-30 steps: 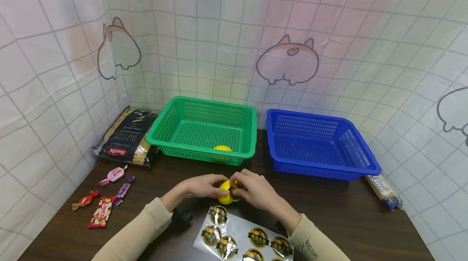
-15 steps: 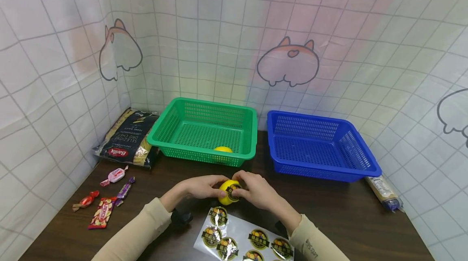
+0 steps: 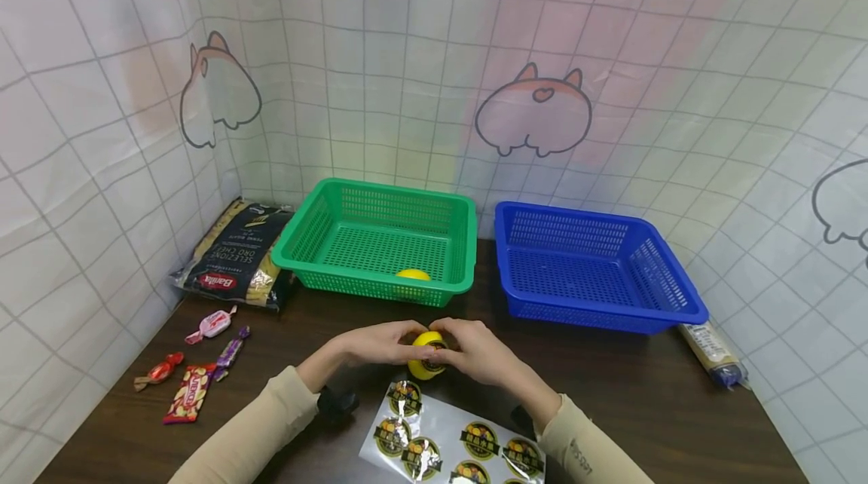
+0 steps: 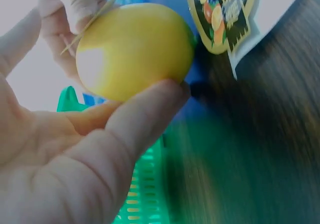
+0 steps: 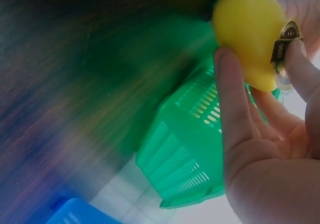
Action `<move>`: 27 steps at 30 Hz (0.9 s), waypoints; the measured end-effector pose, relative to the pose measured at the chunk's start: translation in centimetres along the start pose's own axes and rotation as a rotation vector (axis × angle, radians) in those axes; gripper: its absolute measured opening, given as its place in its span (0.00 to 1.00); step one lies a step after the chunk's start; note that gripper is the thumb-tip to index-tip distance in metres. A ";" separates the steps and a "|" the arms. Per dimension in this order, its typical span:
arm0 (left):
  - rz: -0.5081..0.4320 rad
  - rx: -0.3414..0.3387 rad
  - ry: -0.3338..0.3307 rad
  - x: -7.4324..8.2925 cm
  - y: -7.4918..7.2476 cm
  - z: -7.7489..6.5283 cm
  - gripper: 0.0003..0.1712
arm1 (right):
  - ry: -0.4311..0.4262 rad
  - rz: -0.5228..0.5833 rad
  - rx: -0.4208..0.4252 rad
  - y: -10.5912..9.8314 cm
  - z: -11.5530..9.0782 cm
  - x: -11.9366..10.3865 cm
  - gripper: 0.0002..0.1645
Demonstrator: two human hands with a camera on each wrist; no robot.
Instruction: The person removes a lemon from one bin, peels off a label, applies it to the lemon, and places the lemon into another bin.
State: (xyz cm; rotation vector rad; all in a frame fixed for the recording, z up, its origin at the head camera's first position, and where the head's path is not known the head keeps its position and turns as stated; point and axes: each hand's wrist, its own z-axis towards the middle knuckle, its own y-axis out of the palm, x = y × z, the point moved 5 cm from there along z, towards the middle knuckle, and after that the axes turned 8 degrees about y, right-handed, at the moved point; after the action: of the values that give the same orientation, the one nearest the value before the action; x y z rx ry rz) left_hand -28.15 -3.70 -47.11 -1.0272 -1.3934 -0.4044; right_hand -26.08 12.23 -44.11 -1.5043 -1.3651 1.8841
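Observation:
A yellow lemon (image 3: 425, 371) is held between both hands, above the near edge of the green basket. My left hand (image 3: 378, 344) grips it from the left, thumb and fingers around it in the left wrist view. From the right, my right hand (image 3: 478, 352) holds it with the fingers. The right thumb presses on a round black-and-gold sticker (image 5: 287, 42) on the lemon's skin; its edge stands off the skin in the left wrist view. Just nearer than the hands lies a sheet (image 3: 444, 416) of several such stickers. The thumbs partly hide the sticker.
The green basket (image 3: 380, 286), with another lemon (image 3: 413, 274) inside, stands behind the hands. To its right is a blue basket (image 3: 597, 313). A pasta bag (image 3: 233, 258), several wrapped sweets (image 3: 190, 393) and, far right, a long packet (image 3: 712, 356) lie around the table.
The lemon has been turned a little between the hands. The right fingers have spread around it, and the left thumb has moved across to the sticker beside the right thumb.

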 end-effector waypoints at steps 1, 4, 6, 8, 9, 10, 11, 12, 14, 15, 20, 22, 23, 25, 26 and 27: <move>0.001 0.006 0.001 0.0 0.1 0.1 0.35 | -0.002 -0.003 0.003 0.0 0.0 -0.1 0.23; 0.000 0.017 0.015 0.0 0.3 0.3 0.31 | -0.006 -0.006 0.007 0.1 -0.1 -0.2 0.22; -0.010 0.020 0.018 -0.1 0.4 0.4 0.28 | -0.007 -0.007 0.008 0.1 -0.1 -0.3 0.23; -0.027 0.030 0.014 -0.3 0.4 0.4 0.27 | -0.005 0.003 0.004 0.1 -0.1 -0.2 0.24; -0.038 0.033 0.011 -0.3 0.4 0.4 0.26 | -0.001 0.012 -0.001 0.1 -0.1 -0.1 0.24; -0.049 0.033 0.007 -0.4 0.4 0.4 0.26 | 0.000 0.020 -0.005 0.1 -0.1 0.0 0.25; -0.059 0.033 0.004 -0.5 0.4 0.4 0.26 | 0.002 0.029 -0.009 0.1 -0.2 0.1 0.25; -0.069 0.032 0.002 -0.6 0.4 0.4 0.26 | 0.003 0.037 -0.012 0.1 -0.2 0.2 0.25; -0.082 0.031 -0.002 -0.7 0.4 0.4 0.26 | 0.004 0.062 -0.014 0.1 -0.2 0.4 0.25; -0.087 0.029 -0.004 -0.7 0.4 0.4 0.26 | 0.005 0.071 -0.014 0.2 -0.2 0.5 0.25; -0.127 0.022 -0.017 -1.0 0.4 0.3 0.26 | 0.019 0.152 -0.030 0.4 0.0 1.2 0.25; -0.154 0.012 -0.019 -1.2 0.4 0.2 0.26 | 0.021 0.187 -0.042 0.5 0.1 1.5 0.24; -0.169 0.006 -0.020 -1.3 0.4 0.2 0.26 | 0.023 0.202 -0.047 0.5 0.1 1.7 0.25; -0.191 -0.010 -0.015 -1.5 0.3 0.2 0.25 | 0.025 0.225 -0.054 0.5 0.3 2.0 0.25; -0.203 -0.017 -0.013 -1.6 0.3 0.2 0.25 | 0.025 0.230 -0.055 0.5 0.3 2.1 0.25; -0.211 -0.022 -0.013 -1.6 0.3 0.2 0.25 | 0.027 0.231 -0.056 0.5 0.4 2.2 0.25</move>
State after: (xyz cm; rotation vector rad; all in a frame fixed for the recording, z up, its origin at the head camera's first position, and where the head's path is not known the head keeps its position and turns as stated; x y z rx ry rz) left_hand -28.42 -3.90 -48.77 -0.9048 -1.5178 -0.5703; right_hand -27.07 13.48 -45.71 -1.7750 -1.2891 1.9660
